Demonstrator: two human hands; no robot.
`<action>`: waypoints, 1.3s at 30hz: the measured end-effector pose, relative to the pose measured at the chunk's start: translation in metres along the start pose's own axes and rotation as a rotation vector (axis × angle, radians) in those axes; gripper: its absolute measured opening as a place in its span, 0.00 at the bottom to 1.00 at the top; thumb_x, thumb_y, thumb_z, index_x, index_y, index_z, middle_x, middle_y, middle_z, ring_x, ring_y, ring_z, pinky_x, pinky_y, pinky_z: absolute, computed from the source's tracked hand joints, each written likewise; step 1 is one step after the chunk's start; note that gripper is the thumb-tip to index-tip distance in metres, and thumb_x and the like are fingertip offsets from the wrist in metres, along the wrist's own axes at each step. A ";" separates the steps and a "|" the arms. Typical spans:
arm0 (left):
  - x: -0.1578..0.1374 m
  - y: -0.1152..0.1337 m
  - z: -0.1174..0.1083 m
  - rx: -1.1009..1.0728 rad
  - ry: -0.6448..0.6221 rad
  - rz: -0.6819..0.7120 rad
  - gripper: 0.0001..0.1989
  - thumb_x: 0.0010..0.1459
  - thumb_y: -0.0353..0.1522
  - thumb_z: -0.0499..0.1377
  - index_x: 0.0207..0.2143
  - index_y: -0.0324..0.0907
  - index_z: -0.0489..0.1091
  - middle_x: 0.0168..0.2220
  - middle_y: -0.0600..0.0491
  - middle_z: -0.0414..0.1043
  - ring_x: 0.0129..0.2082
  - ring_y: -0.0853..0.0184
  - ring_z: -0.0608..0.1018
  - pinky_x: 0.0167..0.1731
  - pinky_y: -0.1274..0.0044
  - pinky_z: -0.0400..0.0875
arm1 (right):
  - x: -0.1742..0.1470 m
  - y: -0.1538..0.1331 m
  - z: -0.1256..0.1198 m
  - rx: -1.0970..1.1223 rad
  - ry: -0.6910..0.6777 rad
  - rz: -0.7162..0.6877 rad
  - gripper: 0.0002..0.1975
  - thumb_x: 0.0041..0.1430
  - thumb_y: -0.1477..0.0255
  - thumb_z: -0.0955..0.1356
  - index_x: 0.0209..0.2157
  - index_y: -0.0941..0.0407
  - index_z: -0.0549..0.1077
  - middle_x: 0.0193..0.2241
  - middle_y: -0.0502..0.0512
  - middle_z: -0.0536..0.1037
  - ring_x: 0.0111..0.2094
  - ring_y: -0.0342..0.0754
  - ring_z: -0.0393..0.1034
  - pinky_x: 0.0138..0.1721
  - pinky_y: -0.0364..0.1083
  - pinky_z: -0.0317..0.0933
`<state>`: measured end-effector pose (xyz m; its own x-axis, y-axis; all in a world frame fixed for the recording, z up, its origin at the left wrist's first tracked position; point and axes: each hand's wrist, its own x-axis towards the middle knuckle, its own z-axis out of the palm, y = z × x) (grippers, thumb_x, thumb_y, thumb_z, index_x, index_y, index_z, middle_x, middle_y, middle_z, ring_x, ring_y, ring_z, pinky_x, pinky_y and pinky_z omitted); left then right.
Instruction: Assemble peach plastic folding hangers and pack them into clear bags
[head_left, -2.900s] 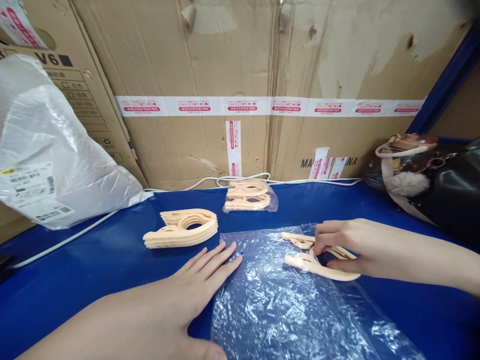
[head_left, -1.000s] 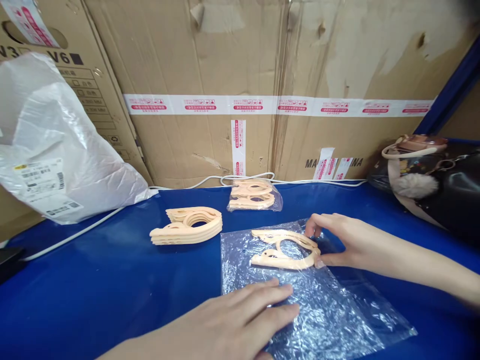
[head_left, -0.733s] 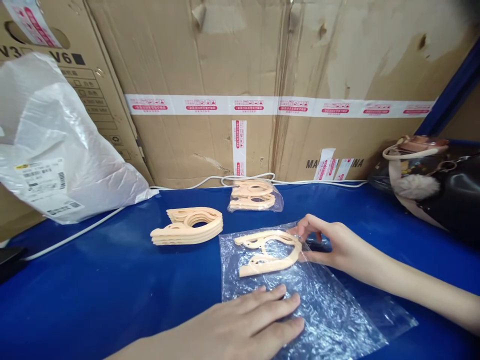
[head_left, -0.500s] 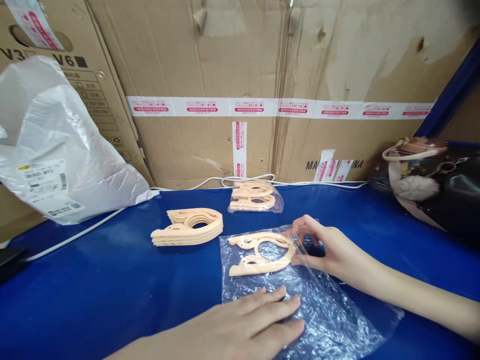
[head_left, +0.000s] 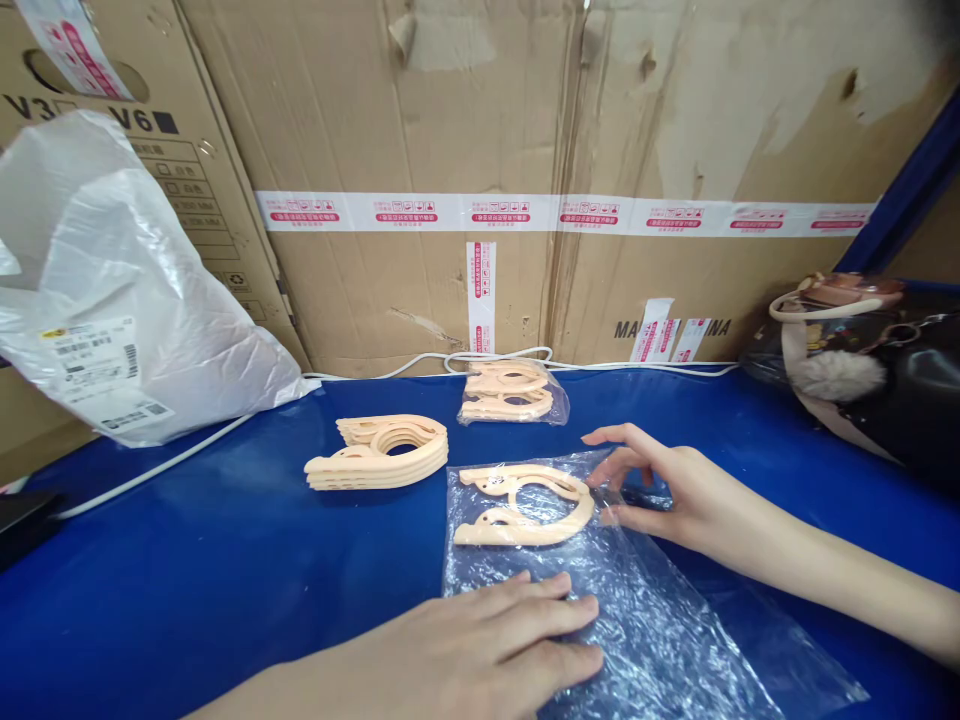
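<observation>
A peach folding hanger lies inside a clear plastic bag on the blue table. My left hand rests flat on the bag, below the hanger, with fingers stretched out. Just right of the hanger's rounded end is my right hand, thumb and fingers apart and nothing held between them. Its fingertips are at the bag's upper right edge; whether they touch the film I cannot tell. To the left of the bag sits a neat stack of folding hangers.
Behind, a wrapped pack of hangers lies near a white cable. A white parcel bag stands at the left, a black bag at the right. Large cardboard boxes wall off the back.
My right hand has drawn slightly right, away from the hanger's rounded end, and its fingers have spread. My left hand stays nearly where it was, on the bag.
</observation>
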<state>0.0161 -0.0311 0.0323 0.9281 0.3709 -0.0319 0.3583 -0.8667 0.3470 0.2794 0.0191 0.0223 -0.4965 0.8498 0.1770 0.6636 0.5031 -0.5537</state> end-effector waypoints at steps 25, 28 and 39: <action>0.000 0.011 -0.015 0.097 -0.051 -0.109 0.26 0.58 0.23 0.54 0.58 0.44 0.64 0.63 0.51 0.56 0.64 0.59 0.56 0.60 0.67 0.57 | -0.015 0.006 -0.026 -0.099 -0.206 0.000 0.37 0.52 0.61 0.71 0.62 0.45 0.57 0.56 0.53 0.71 0.54 0.56 0.67 0.53 0.53 0.62; -0.011 -0.007 -0.024 0.089 0.174 -0.153 0.25 0.60 0.26 0.53 0.60 0.49 0.60 0.66 0.55 0.52 0.65 0.61 0.54 0.61 0.65 0.54 | -0.024 0.014 -0.034 -0.152 -0.305 -0.069 0.44 0.49 0.57 0.73 0.64 0.41 0.51 0.64 0.50 0.59 0.62 0.60 0.54 0.60 0.56 0.53; -0.073 -0.111 -0.079 0.076 0.220 -0.726 0.38 0.53 0.51 0.60 0.62 0.49 0.55 0.64 0.49 0.55 0.60 0.51 0.64 0.56 0.64 0.61 | -0.028 0.016 -0.037 -0.143 -0.329 -0.009 0.43 0.53 0.59 0.71 0.65 0.41 0.47 0.65 0.49 0.53 0.63 0.60 0.51 0.61 0.56 0.51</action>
<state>-0.0990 0.0646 0.0705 0.4185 0.9075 -0.0369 0.8843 -0.3979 0.2443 0.3248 0.0086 0.0389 -0.6408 0.7608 -0.1027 0.7184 0.5470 -0.4299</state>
